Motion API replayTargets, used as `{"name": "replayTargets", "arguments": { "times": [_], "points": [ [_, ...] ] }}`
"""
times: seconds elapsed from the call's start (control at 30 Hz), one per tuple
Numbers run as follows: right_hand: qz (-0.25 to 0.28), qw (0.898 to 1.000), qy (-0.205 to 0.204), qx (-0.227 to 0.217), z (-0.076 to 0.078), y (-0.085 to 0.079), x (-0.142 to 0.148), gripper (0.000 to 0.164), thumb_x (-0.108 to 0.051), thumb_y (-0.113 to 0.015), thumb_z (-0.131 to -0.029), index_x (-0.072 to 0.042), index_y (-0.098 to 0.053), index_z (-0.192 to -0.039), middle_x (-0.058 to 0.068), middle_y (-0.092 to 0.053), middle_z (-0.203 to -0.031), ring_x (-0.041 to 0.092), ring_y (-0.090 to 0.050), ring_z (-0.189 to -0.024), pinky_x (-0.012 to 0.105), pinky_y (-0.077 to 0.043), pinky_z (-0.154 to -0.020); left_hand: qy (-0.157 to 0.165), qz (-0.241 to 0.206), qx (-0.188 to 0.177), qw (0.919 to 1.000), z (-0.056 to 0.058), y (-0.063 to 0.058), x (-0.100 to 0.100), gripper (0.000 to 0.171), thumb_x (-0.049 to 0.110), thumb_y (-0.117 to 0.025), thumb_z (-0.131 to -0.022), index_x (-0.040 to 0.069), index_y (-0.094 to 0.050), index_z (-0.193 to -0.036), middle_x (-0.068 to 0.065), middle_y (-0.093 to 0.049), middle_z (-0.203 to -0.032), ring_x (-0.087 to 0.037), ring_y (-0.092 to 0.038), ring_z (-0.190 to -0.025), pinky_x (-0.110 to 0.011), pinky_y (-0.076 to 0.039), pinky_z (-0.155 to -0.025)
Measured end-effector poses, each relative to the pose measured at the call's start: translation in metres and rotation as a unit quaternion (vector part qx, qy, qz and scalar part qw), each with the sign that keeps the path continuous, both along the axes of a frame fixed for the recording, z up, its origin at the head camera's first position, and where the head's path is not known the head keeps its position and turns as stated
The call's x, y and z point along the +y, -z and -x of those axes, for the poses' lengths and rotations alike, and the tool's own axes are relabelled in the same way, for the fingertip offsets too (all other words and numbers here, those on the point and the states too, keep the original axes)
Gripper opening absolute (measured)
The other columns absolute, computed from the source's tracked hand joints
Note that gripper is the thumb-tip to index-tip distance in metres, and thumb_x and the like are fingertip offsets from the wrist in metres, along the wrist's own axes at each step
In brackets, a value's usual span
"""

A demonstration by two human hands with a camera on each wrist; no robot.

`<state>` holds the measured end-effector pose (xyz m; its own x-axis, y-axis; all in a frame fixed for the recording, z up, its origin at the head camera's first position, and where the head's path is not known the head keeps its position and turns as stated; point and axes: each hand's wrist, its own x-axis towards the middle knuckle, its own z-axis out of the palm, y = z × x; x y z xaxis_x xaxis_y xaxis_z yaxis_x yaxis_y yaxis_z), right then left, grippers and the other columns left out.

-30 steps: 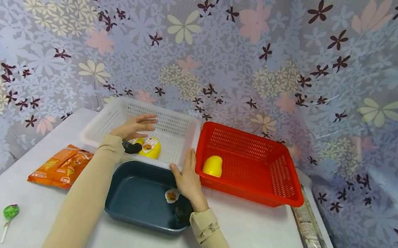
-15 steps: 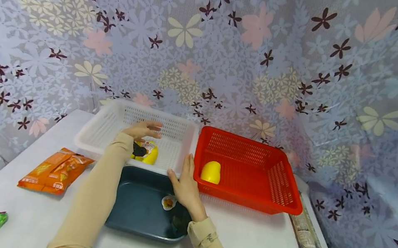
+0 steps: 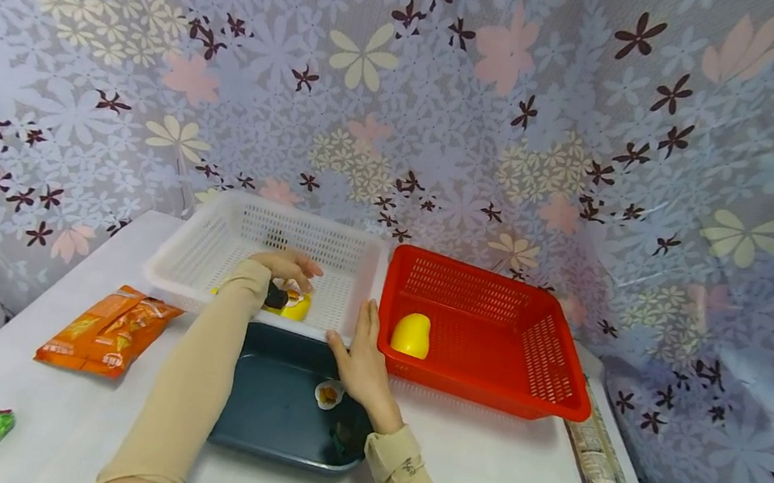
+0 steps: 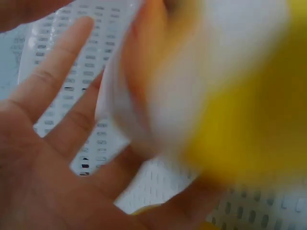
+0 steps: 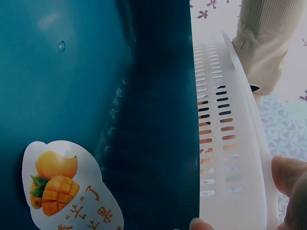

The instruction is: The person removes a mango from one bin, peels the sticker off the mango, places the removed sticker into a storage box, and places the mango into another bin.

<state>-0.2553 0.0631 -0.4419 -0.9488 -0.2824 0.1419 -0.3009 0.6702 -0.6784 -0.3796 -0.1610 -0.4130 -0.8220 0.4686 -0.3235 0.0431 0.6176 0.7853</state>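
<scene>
Inside the white perforated plastic basket (image 3: 342, 294), the left hand (image 3: 285, 266) had its fingers spread beside a rounded yellow white-stickered fruit (image 3: 296, 309) at five o'clock, blur leaving contact uncertain, while the right hand (image 3: 364, 364) rested straight fingers against the basket's four-o'clock corner.

Your left arm (image 3: 196, 379) reaches further forward than your right arm (image 3: 417, 482), both sleeved. Your left hand (image 3: 284, 265) bends toward your right, its fingers spread and only slightly curved. Your right hand (image 3: 363, 365) points forward, fingers straight and close together, thumb standing apart from them.
</scene>
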Motion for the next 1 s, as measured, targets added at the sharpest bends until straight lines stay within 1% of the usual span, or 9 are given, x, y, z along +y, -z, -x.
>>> {"name": "replayTargets", "arguments": {
  "times": [0.07,0.17,0.3,0.43,0.6,0.73,0.83,0.93,1.0],
  "points": [
    [0.0,1.0,-0.001,0.0,0.0,0.0,0.0,0.082,-0.043,-0.048,-0.099,-0.001,-0.006,-0.155,0.019,-0.003,-0.163,0.045,-0.06,-0.107,0.055,-0.05,-0.093,0.018,0.016,-0.017,0.9996,0.002,0.003,0.0,0.063,0.015,-0.058,-0.09,-0.001,-0.035,-0.147,-0.027,-0.034,-0.151,-0.041,-0.04,-0.134,-0.052,-0.037,-0.11],
    [-0.001,1.0,-0.003,-0.001,-0.001,-0.001,0.0,0.081,-0.04,-0.049,-0.1,0.0,-0.006,-0.155,0.021,-0.003,-0.162,0.046,-0.059,-0.109,0.056,-0.05,-0.093,0.043,0.046,-0.035,0.9974,0.003,0.006,0.002,0.066,0.021,-0.06,-0.091,0.0,-0.033,-0.148,-0.025,-0.033,-0.153,-0.04,-0.037,-0.138,-0.052,-0.033,-0.113],
    [-0.001,1.0,0.002,0.0,-0.002,-0.001,0.0,0.079,-0.04,-0.048,-0.1,0.0,-0.006,-0.155,0.021,-0.003,-0.162,0.046,-0.061,-0.104,0.056,-0.051,-0.089,0.054,0.086,-0.041,0.994,-0.004,0.003,0.01,0.064,0.03,-0.059,-0.094,0.004,-0.036,-0.148,-0.02,-0.037,-0.153,-0.038,-0.035,-0.14,-0.051,-0.032,-0.115],
    [0.0,1.0,0.003,0.002,-0.003,0.001,-0.001,0.079,-0.039,-0.048,-0.1,0.0,-0.007,-0.155,0.021,-0.004,-0.162,0.047,-0.058,-0.108,0.058,-0.05,-0.09,0.06,0.12,-0.04,0.9902,-0.013,-0.002,0.016,0.063,0.035,-0.06,-0.093,0.006,-0.042,-0.146,-0.018,-0.039,-0.151,-0.037,-0.037,-0.139,-0.049,-0.034,-0.113],
    [-0.003,1.0,0.001,-0.001,-0.004,0.001,-0.002,0.081,-0.042,-0.047,-0.1,-0.001,-0.006,-0.155,0.019,-0.004,-0.163,0.046,-0.061,-0.102,0.056,-0.051,-0.088,0.095,0.138,-0.059,0.9841,-0.017,-0.005,0.018,0.066,0.037,-0.06,-0.093,0.008,-0.039,-0.148,-0.019,-0.034,-0.154,-0.036,-0.037,-0.14,-0.046,-0.035,-0.113],
    [-0.004,1.0,0.008,0.002,-0.003,-0.003,-0.002,0.081,-0.043,-0.048,-0.1,-0.001,-0.007,-0.155,0.019,-0.005,-0.163,0.045,-0.062,-0.099,0.054,-0.053,-0.086,0.13,0.143,-0.052,0.9798,-0.013,-0.005,0.02,0.067,0.036,-0.06,-0.092,0.009,-0.038,-0.149,-0.019,-0.039,-0.151,-0.03,-0.045,-0.133,-0.039,-0.041,-0.108],
    [-0.009,1.0,0.007,-0.002,-0.003,-0.005,-0.001,0.081,-0.043,-0.047,-0.1,0.0,-0.006,-0.155,0.019,-0.004,-0.163,0.042,-0.064,-0.092,0.05,-0.055,-0.08,0.121,0.128,-0.032,0.9839,-0.01,-0.003,0.02,0.066,0.032,-0.062,-0.09,0.008,-0.041,-0.147,-0.017,-0.048,-0.143,-0.025,-0.052,-0.119,-0.036,-0.045,-0.102],
    [-0.016,1.0,0.001,-0.012,-0.002,-0.007,0.0,0.083,-0.044,-0.047,-0.1,-0.001,-0.004,-0.155,0.018,-0.001,-0.163,0.039,-0.065,-0.088,0.045,-0.056,-0.075,0.082,0.1,0.003,0.9916,-0.011,-0.007,0.019,0.064,0.03,-0.063,-0.088,0.007,-0.044,-0.145,-0.018,-0.052,-0.139,-0.027,-0.054,-0.112,-0.039,-0.047,-0.097],
    [-0.017,1.0,-0.001,-0.017,-0.002,-0.008,0.001,0.083,-0.044,-0.047,-0.1,0.0,-0.004,-0.155,0.018,0.0,-0.163,0.04,-0.064,-0.096,0.045,-0.056,-0.076,0.057,0.084,0.026,0.9944,-0.012,-0.009,0.018,0.064,0.031,-0.063,-0.088,0.009,-0.044,-0.145,-0.018,-0.05,-0.142,-0.031,-0.055,-0.114,-0.043,-0.047,-0.097]
  ]
}}
